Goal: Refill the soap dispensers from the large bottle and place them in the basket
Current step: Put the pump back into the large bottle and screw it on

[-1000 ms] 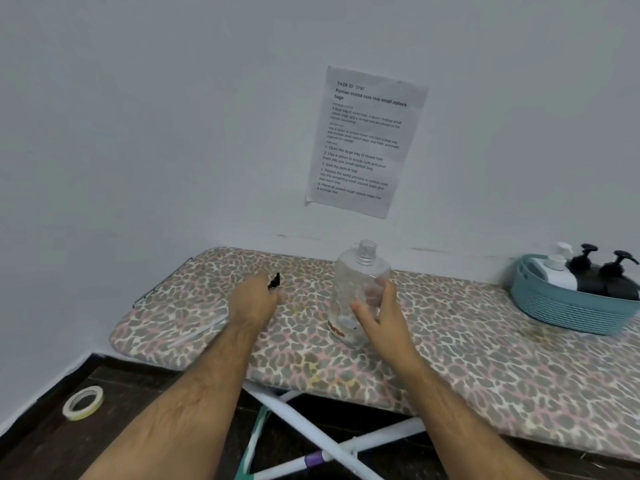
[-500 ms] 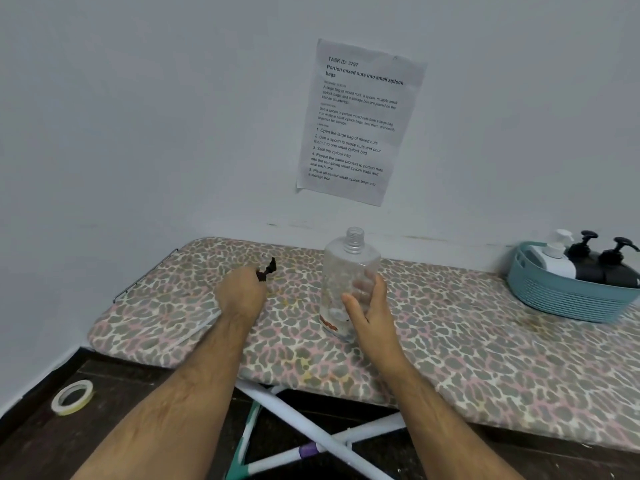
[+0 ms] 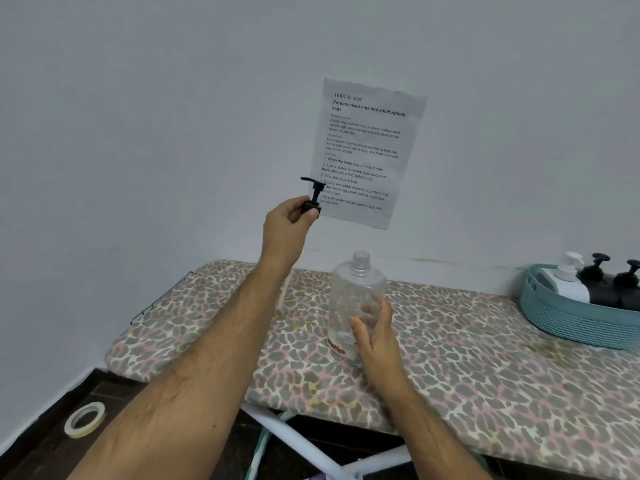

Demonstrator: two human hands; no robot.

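Note:
A large clear bottle (image 3: pixel 356 296) stands upright on the leopard-print ironing board (image 3: pixel 467 348), uncapped, its threaded neck bare. My right hand (image 3: pixel 375 336) wraps its lower half. My left hand (image 3: pixel 287 225) is raised above and left of the bottle, pinching a black pump cap (image 3: pixel 312 197) by its collar, nozzle pointing left. At the far right, a teal basket (image 3: pixel 575 318) holds a white dispenser (image 3: pixel 568 278) and two black dispensers (image 3: pixel 613 282).
A printed sheet (image 3: pixel 367 150) is taped to the wall behind the bottle. A roll of tape (image 3: pixel 85 419) lies on the dark floor at lower left. The board's white legs (image 3: pixel 311 448) cross below its front edge.
My left hand has lifted the black pump cap from the board's surface to well above the bottle's neck. My right hand stays on the bottle. The camera has tilted.

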